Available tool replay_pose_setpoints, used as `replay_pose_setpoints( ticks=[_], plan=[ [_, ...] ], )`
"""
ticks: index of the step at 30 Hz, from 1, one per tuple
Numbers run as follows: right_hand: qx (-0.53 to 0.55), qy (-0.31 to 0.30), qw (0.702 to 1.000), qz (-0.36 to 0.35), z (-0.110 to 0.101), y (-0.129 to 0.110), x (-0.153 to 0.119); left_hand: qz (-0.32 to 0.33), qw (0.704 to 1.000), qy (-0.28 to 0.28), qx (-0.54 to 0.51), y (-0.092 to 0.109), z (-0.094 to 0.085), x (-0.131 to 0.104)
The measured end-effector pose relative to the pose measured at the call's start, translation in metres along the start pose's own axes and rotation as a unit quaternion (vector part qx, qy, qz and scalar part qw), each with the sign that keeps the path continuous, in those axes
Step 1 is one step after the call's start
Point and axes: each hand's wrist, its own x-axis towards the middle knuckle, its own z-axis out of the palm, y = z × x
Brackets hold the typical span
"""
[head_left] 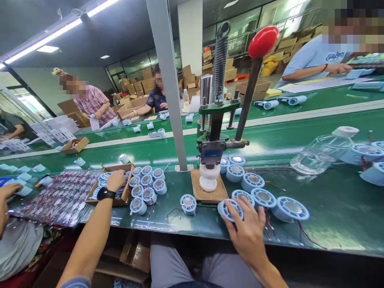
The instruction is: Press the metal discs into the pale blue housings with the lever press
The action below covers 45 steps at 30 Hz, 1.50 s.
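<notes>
At lower right, the right hand (247,229) curled its grip round a blue cup (224,209). I couldn't tell the left hand's (116,181) grip, inside a box (122,201) left of centre.

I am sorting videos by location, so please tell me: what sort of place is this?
Most likely a factory assembly hall: a press stands on the bench, many similar blue parts sit on both sides of it, and cartons are piled further back.

Housings (235,178): smooth, satin plastic
Discs (264,196): metal, softly shiny
Spring (220,62): metal, low sheen
Knob (264,42): smooth, glossy, plastic-looking
Die (208,180): smooth, matt plastic
Box (121,201): matt cardboard
Bench (327,208): smooth, glossy
Bottle (322,154): clear, glossy plastic
Trousers (169,262): matt cloth
</notes>
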Motion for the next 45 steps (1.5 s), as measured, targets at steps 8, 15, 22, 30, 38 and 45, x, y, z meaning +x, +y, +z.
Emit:
replay_pose_setpoints(
  ticks=[8, 15, 22, 30, 38, 45],
  plan=[
    [-0.123, -0.069, 0.99, -0.018, -0.008, 0.054, 0.005, 0.108, 0.993, 0.002, -0.048, 0.113, 0.057, -0.108],
    [-0.01, -0.103, 0.995, -0.002, -0.002, -0.014, 0.024, 0.09, 0.988, -0.122, -0.025, 0.123, 0.104, -0.165],
    [0.13, -0.142, 0.981, 0.009, 0.051, -0.098, 0.021, 0.083, 0.987, -0.135, -0.034, 0.12, 0.105, -0.161],
    [0.293, -0.131, 0.944, 0.079, 0.028, -0.056, -0.001, 0.084, 0.974, -0.194, -0.084, 0.129, 0.103, -0.162],
    [0.315, -0.113, 0.93, 0.154, 0.025, -0.052, -0.008, 0.026, 0.985, -0.155, -0.075, 0.154, 0.118, -0.161],
    [0.319, -0.121, 0.924, 0.175, 0.028, -0.055, -0.012, 0.074, 0.975, -0.11, -0.177, 0.188, 0.105, -0.164]
  ],
)
